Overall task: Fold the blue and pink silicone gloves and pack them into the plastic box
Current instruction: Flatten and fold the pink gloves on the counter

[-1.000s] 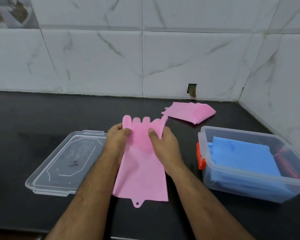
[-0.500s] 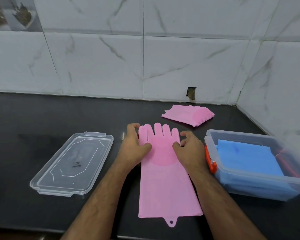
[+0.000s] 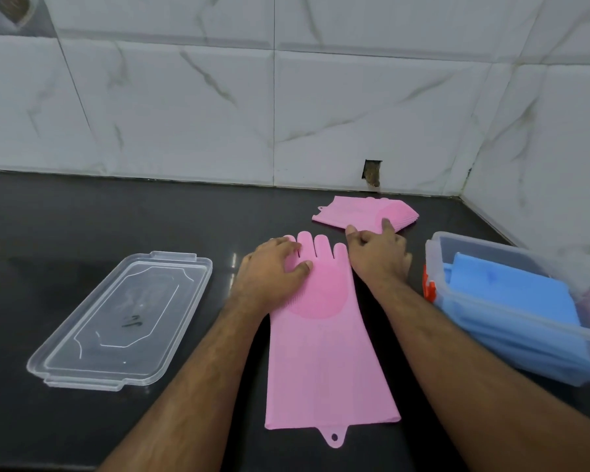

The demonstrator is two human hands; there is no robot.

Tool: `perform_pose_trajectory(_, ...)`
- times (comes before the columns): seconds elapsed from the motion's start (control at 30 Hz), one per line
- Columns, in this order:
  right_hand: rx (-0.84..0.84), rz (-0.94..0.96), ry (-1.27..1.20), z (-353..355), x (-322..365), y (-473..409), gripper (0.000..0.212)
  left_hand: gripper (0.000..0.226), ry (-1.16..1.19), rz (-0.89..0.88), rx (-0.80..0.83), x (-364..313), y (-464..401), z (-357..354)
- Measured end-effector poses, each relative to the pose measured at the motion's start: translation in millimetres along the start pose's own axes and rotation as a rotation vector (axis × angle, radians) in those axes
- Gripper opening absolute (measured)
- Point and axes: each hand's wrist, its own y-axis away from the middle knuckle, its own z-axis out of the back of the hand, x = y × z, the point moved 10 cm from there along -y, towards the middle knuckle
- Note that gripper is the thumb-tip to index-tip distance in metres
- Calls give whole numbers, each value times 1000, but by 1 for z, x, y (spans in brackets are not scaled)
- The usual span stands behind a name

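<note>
Two pink gloves are in sight, one box, one lid, and a blue folded stack whose count cannot be made out. The flat glove (image 3: 324, 338) lies spread in the middle of the worktop (image 3: 116, 216), fingers toward the back wall, cuff and hang tab toward the front edge. The folded glove (image 3: 365, 212) sits behind it, near the back edge and toward the right corner.

The left hand (image 3: 273, 274) rests flat on the flat glove's left side, fingers fairly straight over its outer fingers, thumb pressing the bristled palm; it grips nothing. The right hand (image 3: 378, 253) lies just beside the glove's right finger edge, fingers loosely bent, tips reaching the near edge of the folded glove. Whether it pinches the glove's thumb underneath cannot be told, since the hand hides that part.

The box (image 3: 511, 366) stands at the right edge of the worktop, cut off by the frame, with an orange latch (image 3: 429, 287) on its left end. The blue gloves (image 3: 511, 301) lie folded inside; something reddish behind them is blurred. The lid (image 3: 123, 325) lies flat near the left front, well apart from the box.
</note>
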Motion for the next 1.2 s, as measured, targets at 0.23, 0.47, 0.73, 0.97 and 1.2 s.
perform_pose_trajectory(0.23, -26, 70, 90, -6, 10, -8, 65, 48, 160, 7, -63, 5, 4, 8)
perform_pose_trajectory(0.47, -340, 276, -385, 46, 23, 28, 44, 59, 180, -78, -157, -8, 8, 21)
perform_pose_trajectory(0.73, -662, 601, -799, 107, 40, 89, 33, 114, 218, -202, -183, -30, 17, 24)
perform_pose_trajectory(0.97, -483, 455, -1175, 92, 32, 72, 42, 126, 318, -298, -65, -51, 23, 13)
perform_pose_trajectory(1.2, -315, 583, -1016, 71, 60, 76, 53, 31, 550, -347, -200, -74, 32, 24)
